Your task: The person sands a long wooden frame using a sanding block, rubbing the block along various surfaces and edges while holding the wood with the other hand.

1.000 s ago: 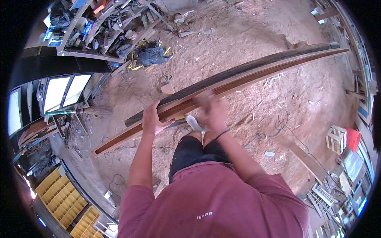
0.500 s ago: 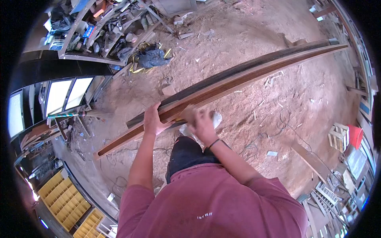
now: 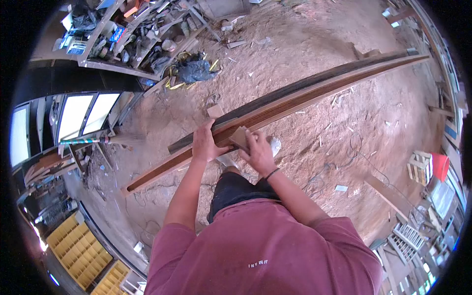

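A long brown wooden piece with a groove along it (image 3: pixel 290 102) runs diagonally across the view, beside a darker, rougher beam (image 3: pixel 305 84). My left hand (image 3: pixel 205 142) grips the brown piece toward its left part, thumb on the near side and fingers reaching over the far side. In my right hand (image 3: pixel 259 153) is a small flat tan block (image 3: pixel 240 138), pinched between thumb and fingers at the near edge of the brown piece, just right of my left hand.
Shelves crowded with scraps (image 3: pixel 147 42) stand at the upper left, near a black plastic bag (image 3: pixel 194 71). A broom (image 3: pixel 123 139) is at the left. Cables (image 3: pixel 322 177), a board (image 3: pixel 386 195) and a red bucket (image 3: pixel 439 167) are at the right.
My right hand has slowed from a blur, and the block now shows clearly near the edge. My left hand has shifted slightly right along the brown piece.
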Action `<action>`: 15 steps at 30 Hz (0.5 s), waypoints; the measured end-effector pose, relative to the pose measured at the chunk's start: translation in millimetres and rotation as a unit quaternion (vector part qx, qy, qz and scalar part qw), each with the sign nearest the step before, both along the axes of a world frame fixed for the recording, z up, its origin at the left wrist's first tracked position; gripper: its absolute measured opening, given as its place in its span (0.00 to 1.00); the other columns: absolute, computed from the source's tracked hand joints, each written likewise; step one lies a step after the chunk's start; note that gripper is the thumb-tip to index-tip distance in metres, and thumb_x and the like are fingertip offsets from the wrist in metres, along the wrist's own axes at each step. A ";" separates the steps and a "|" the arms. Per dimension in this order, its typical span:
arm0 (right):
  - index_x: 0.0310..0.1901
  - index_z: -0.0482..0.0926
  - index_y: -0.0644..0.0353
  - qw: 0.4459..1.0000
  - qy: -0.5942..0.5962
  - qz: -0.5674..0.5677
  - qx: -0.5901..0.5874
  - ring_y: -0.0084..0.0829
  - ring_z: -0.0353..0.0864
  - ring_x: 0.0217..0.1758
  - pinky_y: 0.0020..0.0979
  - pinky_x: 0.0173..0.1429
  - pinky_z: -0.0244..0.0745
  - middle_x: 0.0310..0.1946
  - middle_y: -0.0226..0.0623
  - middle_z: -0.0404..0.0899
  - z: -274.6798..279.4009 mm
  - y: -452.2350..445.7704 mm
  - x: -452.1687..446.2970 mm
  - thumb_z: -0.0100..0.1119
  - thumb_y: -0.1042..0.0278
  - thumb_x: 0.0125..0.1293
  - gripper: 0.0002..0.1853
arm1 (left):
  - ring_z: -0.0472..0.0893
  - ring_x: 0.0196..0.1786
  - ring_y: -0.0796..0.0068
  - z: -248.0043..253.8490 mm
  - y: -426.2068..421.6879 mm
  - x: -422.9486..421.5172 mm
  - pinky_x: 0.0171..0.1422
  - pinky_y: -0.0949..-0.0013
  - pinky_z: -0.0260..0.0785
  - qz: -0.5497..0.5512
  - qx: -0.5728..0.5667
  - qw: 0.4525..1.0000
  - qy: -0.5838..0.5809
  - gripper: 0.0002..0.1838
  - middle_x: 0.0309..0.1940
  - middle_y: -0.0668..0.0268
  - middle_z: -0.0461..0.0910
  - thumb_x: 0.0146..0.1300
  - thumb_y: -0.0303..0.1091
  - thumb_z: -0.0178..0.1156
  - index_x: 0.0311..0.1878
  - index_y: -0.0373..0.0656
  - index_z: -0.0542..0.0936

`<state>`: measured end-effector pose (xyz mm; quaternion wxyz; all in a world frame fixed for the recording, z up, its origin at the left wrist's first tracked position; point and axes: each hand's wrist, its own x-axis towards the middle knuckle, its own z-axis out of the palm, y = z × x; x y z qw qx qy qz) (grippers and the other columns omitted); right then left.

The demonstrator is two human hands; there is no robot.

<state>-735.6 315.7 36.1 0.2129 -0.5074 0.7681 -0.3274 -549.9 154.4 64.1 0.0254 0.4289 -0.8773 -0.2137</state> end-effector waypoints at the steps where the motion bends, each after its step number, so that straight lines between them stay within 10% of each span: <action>1: 0.70 0.72 0.60 0.999 0.021 -0.021 0.012 0.58 0.82 0.61 0.54 0.61 0.82 0.60 0.57 0.78 -19.2 3.0 -16.9 0.75 0.57 0.64 0.36 | 0.74 0.71 0.43 3.8 0.0 -0.9 0.81 0.46 0.63 -0.005 0.003 1.000 0.006 0.66 0.69 0.48 0.75 0.36 0.60 0.89 0.78 0.42 0.67; 7: 0.65 0.73 0.63 0.940 0.078 -0.330 0.035 0.62 0.81 0.58 0.57 0.67 0.77 0.52 0.59 0.78 -10.5 10.5 -122.9 0.73 0.59 0.67 0.31 | 0.70 0.76 0.46 -6.5 -1.2 10.2 0.83 0.43 0.57 -0.041 0.000 0.998 0.057 0.71 0.74 0.50 0.71 0.40 0.65 0.86 0.82 0.43 0.58; 15: 0.72 0.71 0.63 0.991 0.133 -0.032 -0.004 0.59 0.74 0.64 0.55 0.71 0.72 0.58 0.58 0.74 -9.8 -30.2 75.5 0.74 0.53 0.61 0.41 | 0.65 0.79 0.46 -1.8 -3.9 104.1 0.81 0.38 0.54 -0.087 -0.033 0.990 0.104 0.69 0.79 0.51 0.63 0.46 0.70 0.81 0.81 0.39 0.57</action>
